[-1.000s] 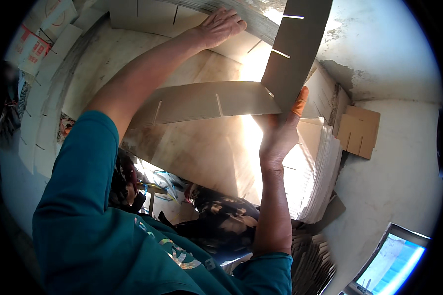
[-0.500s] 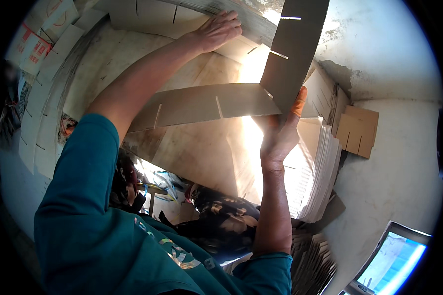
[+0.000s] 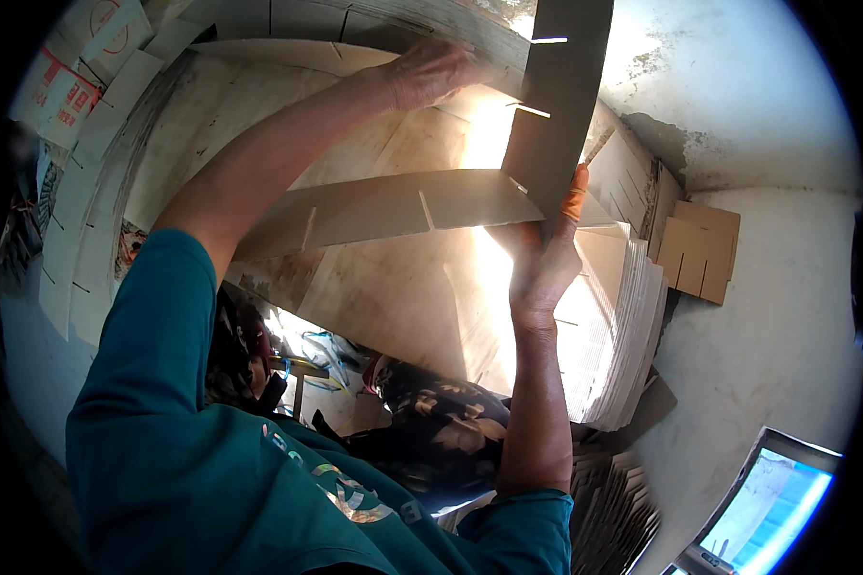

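Note:
Two slotted cardboard strips meet at a corner in my right hand point(image 3: 547, 273), which is closed round them. One strip point(image 3: 559, 86) rises away toward the far side; the other strip point(image 3: 384, 211) stretches left above the board and passes behind my left forearm. An orange covering shows on one digit of that hand. At the far edge, my left hand point(image 3: 436, 75) is closed at another long cardboard strip point(image 3: 288, 54), which tilts away from the stacked strips point(image 3: 307, 21) behind it. Motion smears its fingertips.
Beneath my arms lies a wide pale board point(image 3: 384, 307) with bright sunlight across it. A stack of cardboard sheets point(image 3: 633, 326) stands at its right. More slotted cardboard point(image 3: 105, 182) lines the left side. A plastered wall point(image 3: 767, 355) and a screen-like panel point(image 3: 767, 508) are at the right.
The far cardboard strip has tilted off the stack as my left hand moved slightly nearer. The upright strip in my right hand has swung a little to the left.

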Motion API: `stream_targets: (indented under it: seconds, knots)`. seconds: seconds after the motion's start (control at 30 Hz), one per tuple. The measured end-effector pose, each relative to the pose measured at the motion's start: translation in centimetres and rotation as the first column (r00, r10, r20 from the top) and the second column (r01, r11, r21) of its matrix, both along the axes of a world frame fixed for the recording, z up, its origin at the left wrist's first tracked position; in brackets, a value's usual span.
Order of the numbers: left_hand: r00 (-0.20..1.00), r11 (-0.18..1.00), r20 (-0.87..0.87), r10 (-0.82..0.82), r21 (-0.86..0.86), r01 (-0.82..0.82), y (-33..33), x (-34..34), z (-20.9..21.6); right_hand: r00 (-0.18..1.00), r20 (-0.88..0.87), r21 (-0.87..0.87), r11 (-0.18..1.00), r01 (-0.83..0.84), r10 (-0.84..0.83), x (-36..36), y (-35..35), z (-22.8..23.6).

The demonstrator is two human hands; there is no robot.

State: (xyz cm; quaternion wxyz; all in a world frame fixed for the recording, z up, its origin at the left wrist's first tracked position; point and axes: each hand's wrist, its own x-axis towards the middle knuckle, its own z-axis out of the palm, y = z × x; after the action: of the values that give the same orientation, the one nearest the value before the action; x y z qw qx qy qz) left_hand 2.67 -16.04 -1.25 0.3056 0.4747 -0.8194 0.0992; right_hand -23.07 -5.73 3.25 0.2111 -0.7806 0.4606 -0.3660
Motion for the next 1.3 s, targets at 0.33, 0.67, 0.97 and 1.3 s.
stream_targets:
  seconds: [0.33,0.67,0.97,1.3]
  knots:
    - [0.981,0.990,-0.134,-0.142,0.002,0.144,4.2,-3.6,2.7,0.999,-0.052,0.199,0.980,0.020,-0.010,-1.1,-0.6,-1.9]
    - [0.972,0.869,-0.201,0.124,0.494,-0.009,0.8,0.1,5.8,0.994,-0.099,0.015,0.999,0.036,-0.034,-0.3,0.8,-0.5]
    - [0.736,0.972,0.670,0.103,0.089,-0.216,-1.5,0.8,3.6,0.997,-0.072,0.143,0.989,0.027,-0.017,-0.9,0.9,-1.0]
    - [0.977,0.974,0.170,0.131,-0.204,-0.095,-4.2,2.4,-1.7,0.994,0.062,0.199,0.975,-0.097,0.086,-0.9,1.3,-1.1]
